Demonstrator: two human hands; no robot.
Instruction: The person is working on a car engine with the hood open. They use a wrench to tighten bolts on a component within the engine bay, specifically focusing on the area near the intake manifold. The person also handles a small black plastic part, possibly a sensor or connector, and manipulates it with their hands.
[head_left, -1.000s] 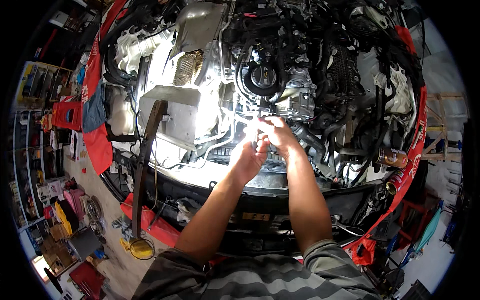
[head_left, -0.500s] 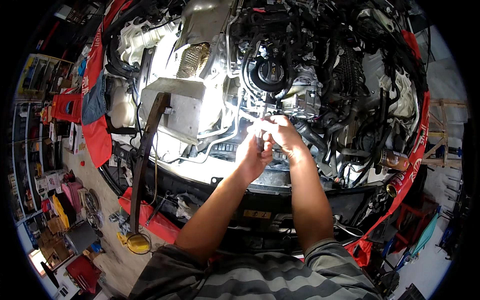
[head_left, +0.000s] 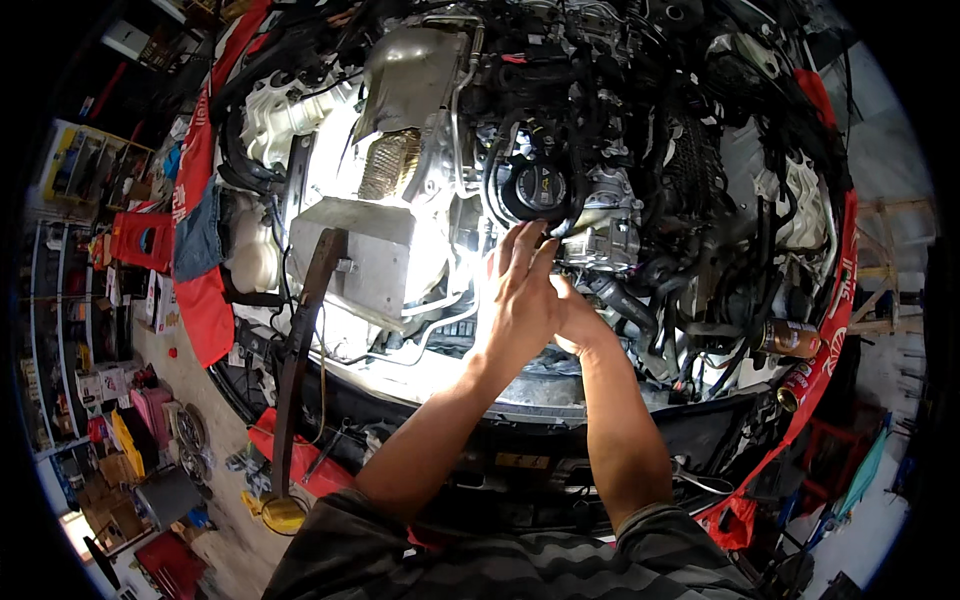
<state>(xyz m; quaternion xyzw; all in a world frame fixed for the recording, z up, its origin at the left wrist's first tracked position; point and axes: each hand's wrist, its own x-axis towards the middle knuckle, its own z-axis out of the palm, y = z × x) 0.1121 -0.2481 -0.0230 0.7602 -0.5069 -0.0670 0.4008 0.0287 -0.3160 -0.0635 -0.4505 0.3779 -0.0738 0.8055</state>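
My left hand [head_left: 520, 295] reaches over the front of the engine [head_left: 605, 245], just below the round black cap [head_left: 540, 187]. Its back faces up and its fingers stretch forward, a little apart; no held thing shows in it. Close against it on the right is my right hand [head_left: 577, 318], partly covered by the left. The right fingers are hidden, so whatever they grip or touch cannot be made out. Pale metal pipes [head_left: 440, 312] run beside the left hand, under a bright light.
A grey metal box-shaped cover [head_left: 365, 250] and a long dark bar [head_left: 300, 370] stand left of my hands. Two cans, a brown one [head_left: 790, 338] and a red one [head_left: 797, 385], lie at the right edge. Red fender covers [head_left: 205, 310] drape the car's sides.
My left hand has turned over from a grip on a slim dark piece to stretched fingers farther forward. The right hand has moved down behind it. The piece no longer shows.
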